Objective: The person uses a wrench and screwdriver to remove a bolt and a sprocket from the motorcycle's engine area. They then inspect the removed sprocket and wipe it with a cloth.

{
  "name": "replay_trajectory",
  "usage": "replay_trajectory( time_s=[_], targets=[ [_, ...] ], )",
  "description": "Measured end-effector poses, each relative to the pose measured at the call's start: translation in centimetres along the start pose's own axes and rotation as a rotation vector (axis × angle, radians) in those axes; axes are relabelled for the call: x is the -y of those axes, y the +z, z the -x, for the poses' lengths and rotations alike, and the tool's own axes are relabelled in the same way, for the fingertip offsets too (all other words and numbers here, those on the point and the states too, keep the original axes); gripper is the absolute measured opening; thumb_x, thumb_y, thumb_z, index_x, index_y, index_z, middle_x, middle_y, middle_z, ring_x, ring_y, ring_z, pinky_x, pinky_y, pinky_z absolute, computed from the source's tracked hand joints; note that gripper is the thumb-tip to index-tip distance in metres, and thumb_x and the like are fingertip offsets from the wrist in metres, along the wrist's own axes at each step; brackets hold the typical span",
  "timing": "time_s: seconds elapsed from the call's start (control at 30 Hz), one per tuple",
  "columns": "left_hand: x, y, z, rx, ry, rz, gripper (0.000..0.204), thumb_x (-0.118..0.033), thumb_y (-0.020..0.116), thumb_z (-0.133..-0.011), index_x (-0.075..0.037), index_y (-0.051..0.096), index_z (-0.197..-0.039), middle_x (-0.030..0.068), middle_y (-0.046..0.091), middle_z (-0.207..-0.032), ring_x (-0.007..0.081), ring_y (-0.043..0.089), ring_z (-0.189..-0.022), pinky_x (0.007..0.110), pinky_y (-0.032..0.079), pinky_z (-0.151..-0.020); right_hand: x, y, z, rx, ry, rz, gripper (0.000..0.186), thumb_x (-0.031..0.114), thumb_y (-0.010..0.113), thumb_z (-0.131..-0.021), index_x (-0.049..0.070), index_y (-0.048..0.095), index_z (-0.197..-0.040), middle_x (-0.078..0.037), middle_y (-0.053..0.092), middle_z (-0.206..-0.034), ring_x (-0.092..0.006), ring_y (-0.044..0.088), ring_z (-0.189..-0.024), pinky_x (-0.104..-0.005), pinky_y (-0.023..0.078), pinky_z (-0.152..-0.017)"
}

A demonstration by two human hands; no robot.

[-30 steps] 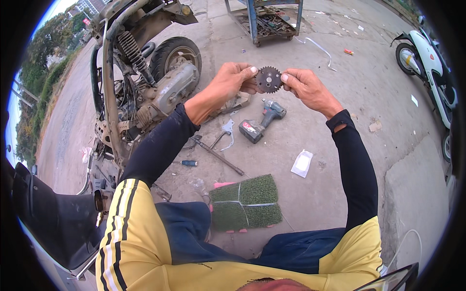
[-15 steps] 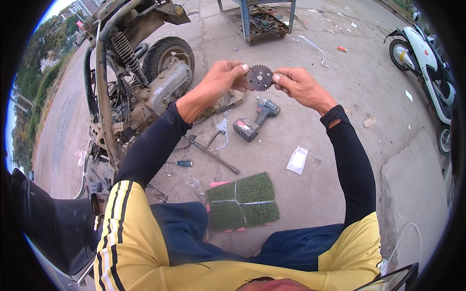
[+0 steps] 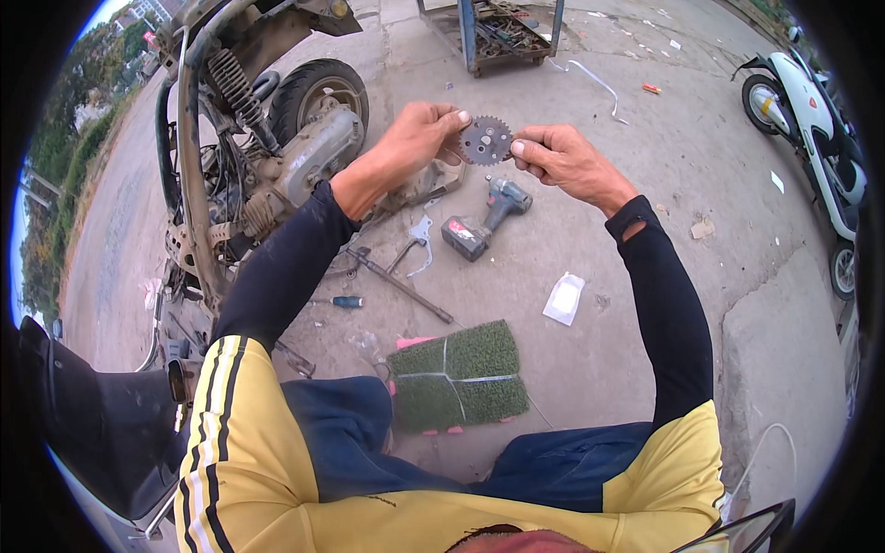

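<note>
Between my two hands is a dark, toothed sprocket (image 3: pixel 486 141) with several holes, its flat face turned up toward me. My left hand (image 3: pixel 422 136) pinches its left edge between thumb and fingers. On the opposite edge, the thumb and forefinger of my right hand (image 3: pixel 564 161) are closed on the rim. The sprocket is held up above the concrete floor. Below it on the ground lies a cordless impact wrench (image 3: pixel 489 218) with a battery pack. Left of my left hand stands a partly stripped scooter, its engine casing (image 3: pixel 324 158) exposed.
A grey metal plate (image 3: pixel 421 241), a T-handle wrench (image 3: pixel 401 286) and a blue-handled screwdriver (image 3: pixel 347 301) lie below my left forearm. Near my knees is a tied green turf pad (image 3: pixel 461 405). A white packet (image 3: pixel 564 299) lies right. Beyond are a tool cart (image 3: pixel 470 41) and white scooter (image 3: pixel 811 138).
Both hands have shifted slightly left and up with the sprocket. Its face is turned a little more toward me. The grip on both edges remains.
</note>
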State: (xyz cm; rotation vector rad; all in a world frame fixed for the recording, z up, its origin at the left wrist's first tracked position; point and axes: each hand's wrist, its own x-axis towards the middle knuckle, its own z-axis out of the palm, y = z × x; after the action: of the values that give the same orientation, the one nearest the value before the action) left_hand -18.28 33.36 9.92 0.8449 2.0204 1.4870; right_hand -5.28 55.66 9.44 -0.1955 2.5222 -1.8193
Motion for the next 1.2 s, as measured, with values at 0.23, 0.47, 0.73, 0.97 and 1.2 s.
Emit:
replay_trajectory(
  time_s=[0.23, 0.47, 0.73, 0.97, 1.2],
  targets=[
    [-0.2, -0.4, -0.1, -0.009, 0.034, -0.113, 0.036, -0.03, 0.056, -0.107, 0.003, 0.071, -0.103, 0.0028, 0.068, -0.082, 0.0093, 0.061, -0.069, 0.027, 0.054, -0.061, -0.9, 1.0, -0.6, 0.061, 0.061, -0.068, 0.029, 0.023, 0.06, -0.101, -0.003, 0.073, -0.1, 0.003, 0.057, -0.074, -0.0046, 0.044, -0.06, -0.0227, 0.035, -0.051],
    [-0.4, -0.8, 0.1, 0.022, 0.073, -0.31, 0.037, -0.03, 0.058, -0.106, 0.004, 0.069, -0.096, 0.0004, 0.06, -0.073, 0.0082, 0.055, -0.065, 0.027, 0.05, -0.059, -2.2, 2.1, -1.0, 0.138, 0.132, -0.156, 0.028, 0.025, 0.064, -0.099, -0.002, 0.073, -0.098, 0.002, 0.057, -0.073, -0.0051, 0.048, -0.06, -0.023, 0.037, -0.051],
    [0.0, -0.4, -0.3, 0.12, 0.123, -0.418, 0.032, -0.026, 0.06, -0.104, 0.004, 0.07, -0.1, 0.0039, 0.062, -0.071, 0.0103, 0.056, -0.062, 0.029, 0.049, -0.057, -2.1, 3.8, -1.4, 0.028, 0.075, 0.091, 0.034, 0.033, 0.068, -0.096, 0.0, 0.069, -0.086, 0.002, 0.055, -0.07, -0.0081, 0.051, -0.061, -0.0292, 0.04, -0.054],
    [0.5, -0.5, -0.3, 0.169, 0.132, -0.384, 0.033, -0.028, 0.059, -0.104, 0.003, 0.07, -0.102, 0.0032, 0.063, -0.073, 0.0106, 0.058, -0.063, 0.029, 0.051, -0.059, -3.2, 2.8, -1.2, 0.267, 0.145, -0.151, 0.029, 0.029, 0.06, -0.103, 0.001, 0.068, -0.102, 0.004, 0.054, -0.076, -0.0051, 0.047, -0.065, -0.0211, 0.039, -0.057],
    [0.7, -0.7, -0.5, 0.223, 0.124, -0.367, 0.035, -0.03, 0.059, -0.105, 0.003, 0.071, -0.103, 0.0028, 0.064, -0.075, 0.0104, 0.059, -0.064, 0.028, 0.052, -0.058, -2.7, 2.7, -0.8, 0.325, 0.178, -0.233, 0.024, 0.025, 0.057, -0.104, 0.004, 0.063, -0.096, 0.003, 0.054, -0.077, -0.006, 0.048, -0.067, -0.0223, 0.043, -0.059]
  ],
)
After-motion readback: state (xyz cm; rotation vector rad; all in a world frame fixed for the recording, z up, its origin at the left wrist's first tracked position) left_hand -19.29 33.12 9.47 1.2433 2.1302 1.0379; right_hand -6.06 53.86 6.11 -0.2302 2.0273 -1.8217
